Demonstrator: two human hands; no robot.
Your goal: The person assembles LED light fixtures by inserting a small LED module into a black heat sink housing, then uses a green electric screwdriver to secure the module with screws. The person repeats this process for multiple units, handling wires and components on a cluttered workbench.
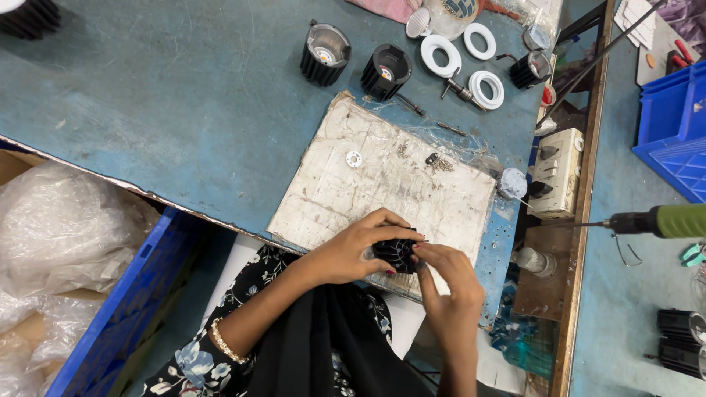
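Note:
A small black finned lamp housing (396,251) is gripped between both hands at the near edge of a worn white work pad (382,184). My left hand (353,246) wraps around its left side. My right hand (448,283) pinches its right side with fingertips at the top edge. On the pad lie a small white washer (354,158) and several loose screws (438,163). Part of the housing is hidden by my fingers.
Two black finned housings (324,51) (385,70) stand on the blue table (184,103), with white rings (440,54) and another housing (529,68) behind. A green-handled electric screwdriver (654,220) hangs right, beside a switch box (557,173). Blue crates (673,132) (125,301) flank the table.

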